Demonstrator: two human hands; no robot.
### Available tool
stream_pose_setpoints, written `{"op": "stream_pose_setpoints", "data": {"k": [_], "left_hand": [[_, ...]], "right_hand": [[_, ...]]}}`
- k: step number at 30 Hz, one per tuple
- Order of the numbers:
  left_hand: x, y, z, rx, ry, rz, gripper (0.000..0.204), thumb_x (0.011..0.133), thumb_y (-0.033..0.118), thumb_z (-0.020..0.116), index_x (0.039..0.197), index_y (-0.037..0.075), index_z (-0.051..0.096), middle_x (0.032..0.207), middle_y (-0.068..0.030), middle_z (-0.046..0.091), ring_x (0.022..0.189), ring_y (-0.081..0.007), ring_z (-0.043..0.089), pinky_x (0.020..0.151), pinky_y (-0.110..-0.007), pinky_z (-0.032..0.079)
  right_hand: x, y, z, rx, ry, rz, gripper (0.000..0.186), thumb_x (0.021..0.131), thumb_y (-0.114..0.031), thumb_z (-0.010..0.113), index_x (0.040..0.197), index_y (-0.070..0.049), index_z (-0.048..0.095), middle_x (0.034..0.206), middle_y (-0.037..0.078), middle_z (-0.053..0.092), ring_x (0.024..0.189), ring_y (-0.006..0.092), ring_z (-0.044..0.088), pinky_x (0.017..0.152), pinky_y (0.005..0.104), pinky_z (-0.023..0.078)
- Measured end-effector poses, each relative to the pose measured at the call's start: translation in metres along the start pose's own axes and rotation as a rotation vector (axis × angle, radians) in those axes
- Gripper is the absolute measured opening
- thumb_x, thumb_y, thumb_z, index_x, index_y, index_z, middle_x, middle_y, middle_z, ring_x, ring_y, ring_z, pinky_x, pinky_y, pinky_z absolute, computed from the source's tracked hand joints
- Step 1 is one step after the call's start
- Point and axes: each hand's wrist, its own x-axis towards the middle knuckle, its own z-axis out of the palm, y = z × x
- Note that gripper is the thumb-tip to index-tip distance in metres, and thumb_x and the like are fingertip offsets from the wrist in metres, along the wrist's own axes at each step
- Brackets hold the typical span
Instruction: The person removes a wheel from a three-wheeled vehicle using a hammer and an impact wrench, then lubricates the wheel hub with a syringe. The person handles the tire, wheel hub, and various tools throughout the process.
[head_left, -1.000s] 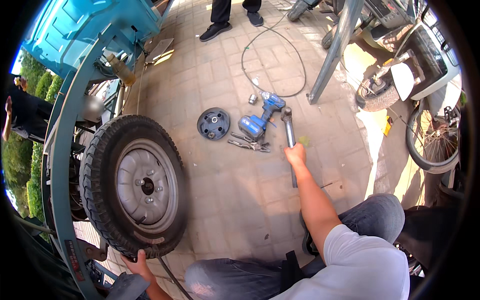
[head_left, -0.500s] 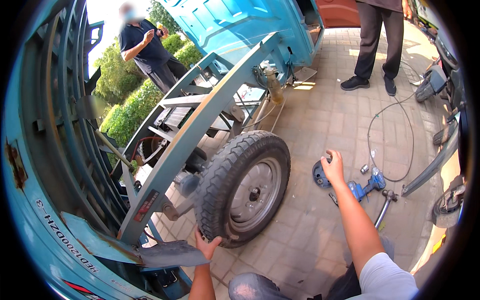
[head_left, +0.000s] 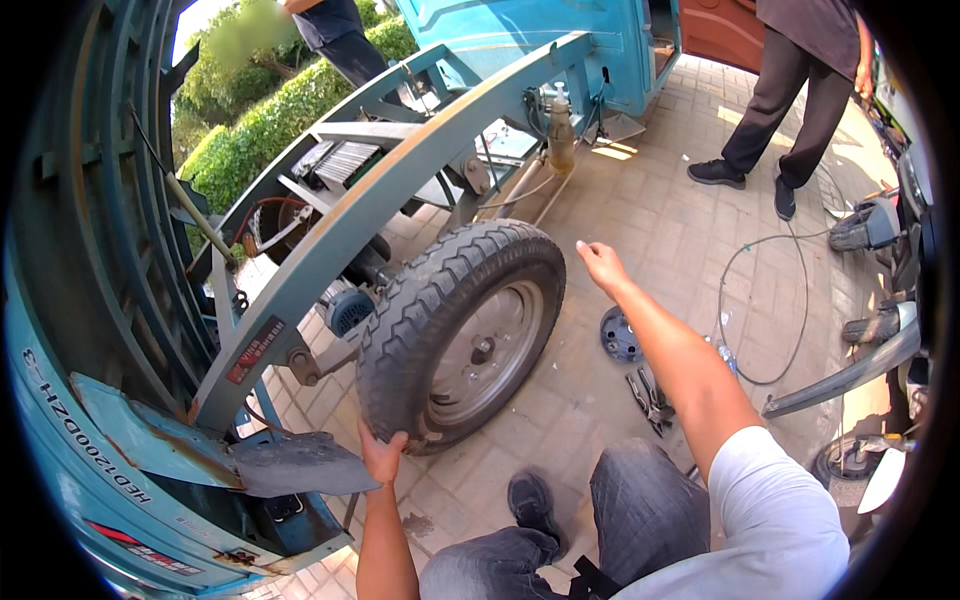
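A wheel (head_left: 492, 352) with a thick black tyre and a silver rim stands upright beside the vehicle's bare chassis frame (head_left: 330, 255). My left hand (head_left: 382, 458) grips the tyre's near lower edge, thumb on the sidewall and the other fingers by the tread, partly hidden. Just off the far right side of the tyre, my right hand (head_left: 603, 270) is raised with nothing seen in it, its fingers partly bent. Below my right forearm lie a round dark drum-like part (head_left: 620, 335) and some pliers-like tools (head_left: 648, 402).
A teal cargo bed (head_left: 90, 420) is tipped up at the left, with a bent grey flap (head_left: 300, 464) near my left arm. A thin cable (head_left: 765, 240) loops over the brick paving. One person (head_left: 790, 100) stands at the far right, another (head_left: 340, 35) beyond the chassis.
My right hand has moved left and away from over the round part, toward the tyre. My left hand keeps its place on the tyre. My view has shifted, and my forearm now covers the blue power tool.
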Motion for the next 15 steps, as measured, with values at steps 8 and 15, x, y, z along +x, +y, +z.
{"op": "stream_pose_setpoints", "data": {"k": [8,15], "left_hand": [[-0.017,-0.056,-0.004,-0.06,0.146,0.07,0.11,0.067,0.035,0.079,0.152,-0.005,0.022,0.147,-0.0184,0.039,0.134,-0.0275,0.041,0.112,-0.034,0.03],[-0.027,-0.08,-0.011,-0.033,0.149,0.049,0.129,0.059,0.074,0.081,0.146,-0.007,0.032,0.139,-0.0162,0.047,0.13,-0.0262,0.045,0.11,-0.037,0.033]], "right_hand": [[0.043,-0.009,0.051,0.301,-0.171,0.167,0.077,0.097,-0.066,0.042,0.132,0.0,0.06,0.136,0.013,0.059,0.133,0.024,0.049,0.114,0.0423,0.03],[0.067,-0.017,0.082,0.559,-0.526,0.27,0.068,0.096,-0.064,0.047,0.129,-0.006,0.062,0.12,0.007,0.068,0.11,0.019,0.062,0.102,0.0411,0.045]]}}
